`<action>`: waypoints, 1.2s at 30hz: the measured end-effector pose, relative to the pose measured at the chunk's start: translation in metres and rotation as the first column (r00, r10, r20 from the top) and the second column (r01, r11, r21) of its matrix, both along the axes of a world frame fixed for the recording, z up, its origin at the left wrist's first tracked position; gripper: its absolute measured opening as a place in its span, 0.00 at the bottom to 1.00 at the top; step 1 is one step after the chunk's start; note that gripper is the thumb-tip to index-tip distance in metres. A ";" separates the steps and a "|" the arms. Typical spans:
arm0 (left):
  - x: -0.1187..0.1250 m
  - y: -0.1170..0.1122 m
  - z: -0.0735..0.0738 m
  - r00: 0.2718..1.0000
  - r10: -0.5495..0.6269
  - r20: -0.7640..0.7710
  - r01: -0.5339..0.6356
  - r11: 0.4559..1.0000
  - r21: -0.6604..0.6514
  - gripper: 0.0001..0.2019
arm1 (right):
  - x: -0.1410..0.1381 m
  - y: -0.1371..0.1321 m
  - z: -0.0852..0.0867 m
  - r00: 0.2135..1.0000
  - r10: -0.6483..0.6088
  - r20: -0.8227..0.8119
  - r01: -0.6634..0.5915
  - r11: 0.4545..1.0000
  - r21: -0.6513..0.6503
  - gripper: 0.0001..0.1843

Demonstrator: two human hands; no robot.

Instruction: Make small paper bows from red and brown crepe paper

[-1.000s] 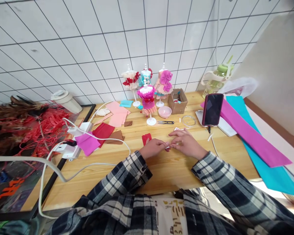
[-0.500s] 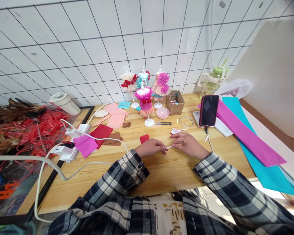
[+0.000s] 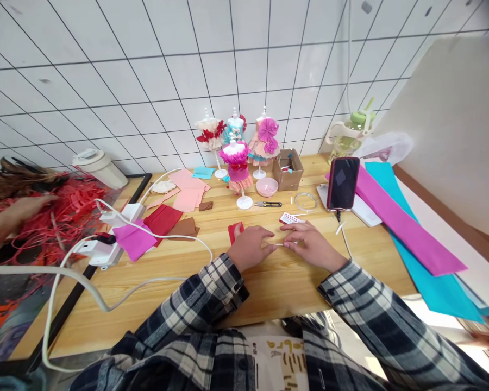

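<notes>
A short, thin white strip [image 3: 279,245] spans the gap between my hands, low over the wooden table [image 3: 212,304]. My left hand [image 3: 250,250] has its fingertips at the strip's left end, fingers bent. Its far side overlaps a small stack of red paper pieces [image 3: 232,232]. At the other end my right hand [image 3: 312,247] pinches the strip, the index finger held out above. Just beyond the right fingers lies a small white box with red print [image 3: 289,218]. What the strip is made of is too small to tell.
Dressed miniature mannequins [image 3: 237,168] stand behind, with snips [image 3: 269,204], a pink bowl [image 3: 267,187], and a cardboard box [image 3: 288,169]. A phone [image 3: 343,183] stands right; power strips with cables [image 3: 106,251] lie left. Another person's hand [image 3: 28,209] reaches over red strands.
The left fingers have spread somewhat, and that hand now overlaps the red paper. Another person's hand has come in at the far left. The view has shifted slightly.
</notes>
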State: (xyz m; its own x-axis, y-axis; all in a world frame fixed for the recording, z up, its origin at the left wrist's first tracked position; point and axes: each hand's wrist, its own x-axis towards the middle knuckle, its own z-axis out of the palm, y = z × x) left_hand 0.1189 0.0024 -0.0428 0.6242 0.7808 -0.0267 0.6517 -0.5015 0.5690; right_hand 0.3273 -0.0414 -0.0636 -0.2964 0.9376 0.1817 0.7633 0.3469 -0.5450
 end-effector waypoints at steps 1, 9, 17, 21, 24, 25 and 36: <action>0.000 -0.001 0.000 1.000 -0.021 0.013 0.021 0.999 0.033 0.15 | -0.001 -0.001 0.002 1.000 -0.004 0.012 0.004 1.000 0.002 0.10; 0.006 -0.013 -0.003 0.992 -0.122 -0.042 0.128 0.974 0.187 0.08 | -0.013 -0.012 0.003 0.995 -0.004 0.100 -0.008 0.993 0.115 0.05; 0.017 -0.020 -0.029 0.990 -0.013 0.142 0.008 1.000 0.030 0.06 | -0.018 -0.023 -0.027 0.976 0.024 0.216 -0.121 0.885 0.449 0.10; 0.025 -0.022 -0.038 0.964 0.133 0.229 -0.091 0.978 -0.189 0.04 | -0.006 -0.023 -0.040 0.945 0.081 0.315 -0.258 0.777 0.574 0.12; 0.026 -0.024 -0.042 0.925 0.183 0.334 -0.098 0.962 -0.256 0.03 | 0.005 -0.023 -0.041 0.927 0.124 0.353 -0.324 0.739 0.591 0.13; 0.025 -0.024 -0.042 0.894 0.239 0.379 -0.111 0.938 -0.328 0.03 | 0.008 -0.023 -0.041 0.930 0.127 0.346 -0.320 0.743 0.587 0.14; -0.039 0.006 -0.008 0.407 0.798 0.445 0.258 0.367 -0.894 0.12 | 0.034 -0.041 -0.014 0.954 0.098 0.282 -0.112 0.993 0.032 0.13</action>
State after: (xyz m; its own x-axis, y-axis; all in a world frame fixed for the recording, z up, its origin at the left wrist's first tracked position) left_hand 0.0796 0.0083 -0.0507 0.4787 0.7717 -0.4188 -0.3626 0.6082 0.7061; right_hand 0.3617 -0.0826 -0.0777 -0.4379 0.8908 0.1212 0.8405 0.4535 -0.2964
